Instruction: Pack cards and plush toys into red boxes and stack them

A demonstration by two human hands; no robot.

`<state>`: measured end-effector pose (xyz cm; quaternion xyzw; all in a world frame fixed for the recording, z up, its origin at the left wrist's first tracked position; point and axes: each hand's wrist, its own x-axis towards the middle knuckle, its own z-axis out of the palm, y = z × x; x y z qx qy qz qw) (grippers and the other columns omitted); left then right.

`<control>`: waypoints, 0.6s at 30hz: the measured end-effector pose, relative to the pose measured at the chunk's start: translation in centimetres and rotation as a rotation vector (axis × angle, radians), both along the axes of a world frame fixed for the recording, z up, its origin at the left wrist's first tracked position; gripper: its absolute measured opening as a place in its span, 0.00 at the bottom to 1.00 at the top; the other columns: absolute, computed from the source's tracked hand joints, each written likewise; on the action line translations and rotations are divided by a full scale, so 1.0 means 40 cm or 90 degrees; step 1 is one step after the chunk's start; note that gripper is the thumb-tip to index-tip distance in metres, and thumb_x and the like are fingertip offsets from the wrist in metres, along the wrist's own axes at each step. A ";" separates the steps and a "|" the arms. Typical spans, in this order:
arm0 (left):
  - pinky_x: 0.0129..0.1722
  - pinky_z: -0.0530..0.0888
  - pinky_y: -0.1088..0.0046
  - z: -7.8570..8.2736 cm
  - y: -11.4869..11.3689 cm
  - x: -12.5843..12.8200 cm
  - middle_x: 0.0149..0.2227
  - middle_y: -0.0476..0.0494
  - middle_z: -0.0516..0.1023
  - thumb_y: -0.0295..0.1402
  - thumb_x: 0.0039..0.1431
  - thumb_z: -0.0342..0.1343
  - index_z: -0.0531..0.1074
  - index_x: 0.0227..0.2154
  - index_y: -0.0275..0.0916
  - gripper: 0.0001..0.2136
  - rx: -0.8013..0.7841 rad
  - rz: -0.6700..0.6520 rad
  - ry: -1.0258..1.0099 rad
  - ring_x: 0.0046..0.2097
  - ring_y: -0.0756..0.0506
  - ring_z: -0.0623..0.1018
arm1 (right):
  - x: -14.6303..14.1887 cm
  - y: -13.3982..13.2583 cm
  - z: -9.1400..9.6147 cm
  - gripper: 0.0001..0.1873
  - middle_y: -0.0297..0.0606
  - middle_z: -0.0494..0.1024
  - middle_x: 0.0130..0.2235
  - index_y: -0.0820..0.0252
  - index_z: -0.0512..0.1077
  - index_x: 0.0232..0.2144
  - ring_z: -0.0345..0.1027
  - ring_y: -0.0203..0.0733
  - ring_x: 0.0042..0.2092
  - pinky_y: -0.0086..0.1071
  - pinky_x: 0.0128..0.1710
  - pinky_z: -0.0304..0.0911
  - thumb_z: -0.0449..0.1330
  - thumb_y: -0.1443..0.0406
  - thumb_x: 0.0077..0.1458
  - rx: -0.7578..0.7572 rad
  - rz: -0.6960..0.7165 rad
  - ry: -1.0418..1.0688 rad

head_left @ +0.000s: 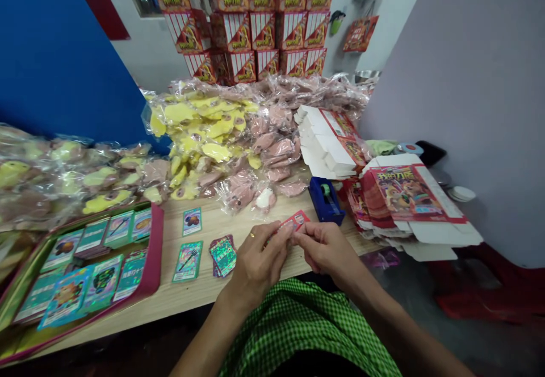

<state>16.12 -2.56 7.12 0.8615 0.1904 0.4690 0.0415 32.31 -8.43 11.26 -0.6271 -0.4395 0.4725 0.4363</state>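
Observation:
My left hand (pixel 259 263) and my right hand (pixel 326 247) meet over the front edge of a wooden table (pixel 179 297). Both pinch a small red card (pixel 297 221) between thumbs and fingertips. A ring sits on a left finger. Just left of my left hand lies a small stack of shiny cards (pixel 223 255). Two single green cards (pixel 188 261) (pixel 192 221) lie on the bare wood further left. A blue tape dispenser (pixel 326 200) stands just beyond my right hand.
A pink tray (pixel 154 258) at the left holds several rows of green cards. Heaps of bagged yellow and pink toys (pixel 221 138) cover the table's back. Flat red-and-white cartons (pixel 404 195) are stacked at the right; folded red boxes (pixel 264 25) are piled against the wall.

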 end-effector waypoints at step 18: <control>0.39 0.77 0.71 0.099 0.033 0.025 0.34 0.47 0.80 0.28 0.62 0.63 0.77 0.34 0.39 0.02 -0.298 -0.095 0.074 0.37 0.48 0.80 | -0.024 -0.035 -0.056 0.28 0.25 0.56 0.11 0.54 0.59 0.17 0.41 0.28 0.13 0.25 0.14 0.36 0.64 0.42 0.45 -0.046 -0.065 0.117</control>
